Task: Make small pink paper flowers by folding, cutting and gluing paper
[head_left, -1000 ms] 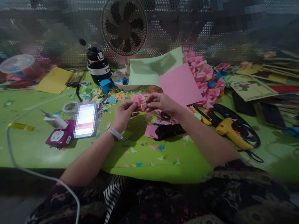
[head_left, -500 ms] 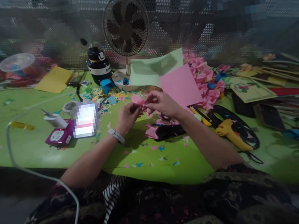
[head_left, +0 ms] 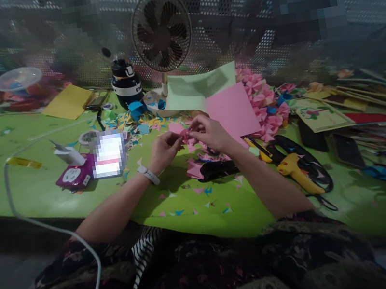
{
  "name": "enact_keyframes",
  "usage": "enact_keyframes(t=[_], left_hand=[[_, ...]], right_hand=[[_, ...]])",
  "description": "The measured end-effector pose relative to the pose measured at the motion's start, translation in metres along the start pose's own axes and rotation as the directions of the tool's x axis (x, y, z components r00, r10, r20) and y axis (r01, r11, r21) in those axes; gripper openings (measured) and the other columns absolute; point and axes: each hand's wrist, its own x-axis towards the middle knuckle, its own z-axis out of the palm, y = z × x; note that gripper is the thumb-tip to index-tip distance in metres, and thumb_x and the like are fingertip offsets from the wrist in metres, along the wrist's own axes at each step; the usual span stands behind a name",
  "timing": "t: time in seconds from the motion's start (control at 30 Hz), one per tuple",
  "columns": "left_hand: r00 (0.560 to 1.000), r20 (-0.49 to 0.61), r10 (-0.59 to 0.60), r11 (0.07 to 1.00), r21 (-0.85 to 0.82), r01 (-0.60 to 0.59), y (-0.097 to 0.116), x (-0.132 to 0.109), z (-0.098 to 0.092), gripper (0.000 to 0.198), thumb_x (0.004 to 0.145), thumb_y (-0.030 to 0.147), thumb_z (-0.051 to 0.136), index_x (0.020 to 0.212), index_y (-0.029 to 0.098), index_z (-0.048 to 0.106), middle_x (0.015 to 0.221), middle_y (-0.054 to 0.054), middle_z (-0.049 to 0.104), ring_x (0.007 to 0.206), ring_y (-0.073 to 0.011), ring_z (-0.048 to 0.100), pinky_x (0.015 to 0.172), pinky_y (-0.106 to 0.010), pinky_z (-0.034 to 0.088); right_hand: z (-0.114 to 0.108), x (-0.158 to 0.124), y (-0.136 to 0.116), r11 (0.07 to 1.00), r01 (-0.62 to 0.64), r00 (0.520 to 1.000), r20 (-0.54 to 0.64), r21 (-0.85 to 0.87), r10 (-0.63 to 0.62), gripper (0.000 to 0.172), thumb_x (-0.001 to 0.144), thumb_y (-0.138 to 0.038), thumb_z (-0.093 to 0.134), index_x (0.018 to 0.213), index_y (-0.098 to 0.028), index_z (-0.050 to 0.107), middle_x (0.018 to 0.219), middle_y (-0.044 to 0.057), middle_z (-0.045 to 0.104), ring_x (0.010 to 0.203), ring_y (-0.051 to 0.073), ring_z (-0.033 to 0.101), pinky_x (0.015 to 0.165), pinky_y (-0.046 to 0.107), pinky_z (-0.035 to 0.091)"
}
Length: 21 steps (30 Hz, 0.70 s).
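Between my two hands is a small piece of pink paper [head_left: 184,135], partly covered by fingers. My left hand [head_left: 164,150], with a white band on the wrist, pinches it from the left. From the right, the fingertips of my right hand [head_left: 208,134] pinch the same piece. How it is folded is too small to make out. Behind my right hand lies a pink sheet [head_left: 232,109], overlapping a pale green sheet [head_left: 202,87]. Below my right hand are pink scraps [head_left: 194,169] and a black object [head_left: 217,170], perhaps a stapler.
A yellow glue gun [head_left: 300,174] and a black roll or loop lie at the right. Pink folded paper pieces [head_left: 261,99] are heaped behind. A lit phone [head_left: 108,154] leans by a purple power socket [head_left: 73,177] at left. A fan [head_left: 161,32] and black bottle [head_left: 127,84] stand at the back.
My fingers have shifted slightly on the pink paper, and a bit more of it shows between them. The whole view has moved a little; everything else stays in place.
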Motion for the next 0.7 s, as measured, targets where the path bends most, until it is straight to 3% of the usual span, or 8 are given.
enact_keyframes(t=[0.3,0.7], left_hand=[[0.996,-0.041,-0.079,0.996,-0.041,0.077,0.0046,-0.0019,0.0011,0.026,0.076,0.039,0.081,0.077,0.017,0.067,0.073,-0.007,0.071,0.069,-0.0169,0.068,0.068,-0.032,0.058],[0.999,-0.032,-0.026,0.997,0.068,0.028,0.0034,-0.0017,-0.0009,0.028,0.075,0.042,0.08,0.076,0.017,0.065,0.074,-0.006,0.071,0.067,-0.0172,0.067,0.067,-0.03,0.057]], right_hand=[[0.0004,-0.0001,0.0007,0.999,0.028,0.999,0.033,-0.026,-0.027,0.019,0.083,-0.025,0.071,0.084,-0.022,0.053,0.081,0.003,0.066,0.072,0.016,0.067,0.07,0.035,0.063],[-0.0004,-0.0003,-0.0007,0.995,0.013,1.0,0.02,-0.098,-0.011,0.015,0.083,-0.016,0.068,0.085,-0.02,0.054,0.078,0.002,0.067,0.069,0.015,0.068,0.069,0.031,0.059]])
